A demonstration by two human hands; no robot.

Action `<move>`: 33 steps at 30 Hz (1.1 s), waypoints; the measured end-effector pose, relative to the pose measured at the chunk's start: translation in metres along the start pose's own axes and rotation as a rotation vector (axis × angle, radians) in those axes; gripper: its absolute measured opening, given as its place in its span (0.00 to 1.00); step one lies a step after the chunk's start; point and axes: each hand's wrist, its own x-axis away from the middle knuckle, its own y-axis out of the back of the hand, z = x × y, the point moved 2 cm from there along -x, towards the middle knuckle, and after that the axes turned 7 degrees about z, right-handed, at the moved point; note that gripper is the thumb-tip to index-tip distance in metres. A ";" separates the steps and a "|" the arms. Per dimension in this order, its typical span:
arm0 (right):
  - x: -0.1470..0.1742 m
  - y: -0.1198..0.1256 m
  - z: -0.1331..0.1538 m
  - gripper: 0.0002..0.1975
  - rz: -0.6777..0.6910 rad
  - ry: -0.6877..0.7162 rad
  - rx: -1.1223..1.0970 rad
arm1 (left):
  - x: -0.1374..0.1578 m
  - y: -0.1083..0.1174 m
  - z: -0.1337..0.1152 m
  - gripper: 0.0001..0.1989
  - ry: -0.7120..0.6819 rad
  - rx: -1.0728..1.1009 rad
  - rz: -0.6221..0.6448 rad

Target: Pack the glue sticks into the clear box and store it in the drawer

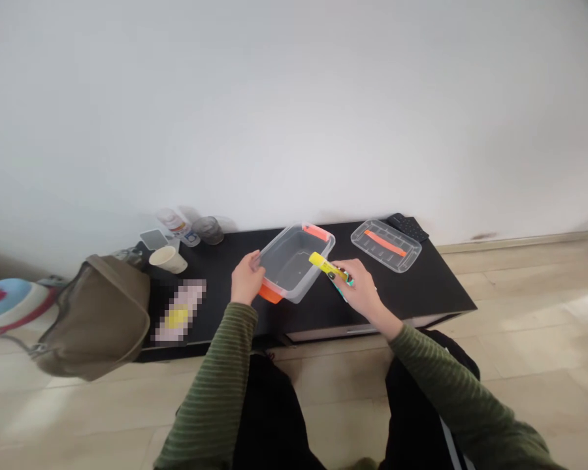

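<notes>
My left hand (247, 279) grips the near left rim of a clear plastic box (298, 284), thumb over the edge. The box has orange latches at both ends, sits tilted toward me above the black cabinet top, and nothing shows inside. Between the fingers of my right hand (359, 287) is a yellow glue stick (322, 262), its tip pointing left over the box's right rim. A teal-edged item (342, 292) shows under that hand; whether it is held or lies on the surface I cannot tell. The box's clear lid (362, 246) with an orange handle lies flat to the right.
The low black cabinet (441, 294) stands against a white wall. At its left are a paper cup (168, 260), a white bottle (179, 227), a dark glass (208, 230), a blurred pink item (196, 294) and a brown bag (98, 320). A black dotted pouch (409, 226) lies behind the lid.
</notes>
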 end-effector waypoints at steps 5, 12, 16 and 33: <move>-0.018 -0.028 0.034 0.13 0.086 0.035 0.174 | 0.036 0.010 0.002 0.26 -0.026 -0.014 -0.106; -0.039 -0.089 0.083 0.15 0.525 0.009 0.677 | 0.069 0.008 0.017 0.28 -0.004 0.096 -0.112; -0.051 -0.114 0.094 0.13 0.802 -0.073 0.720 | 0.075 0.003 0.033 0.28 -0.002 0.201 -0.107; -0.041 -0.105 0.073 0.11 0.652 0.013 0.644 | 0.075 -0.013 0.033 0.29 -0.046 0.405 -0.004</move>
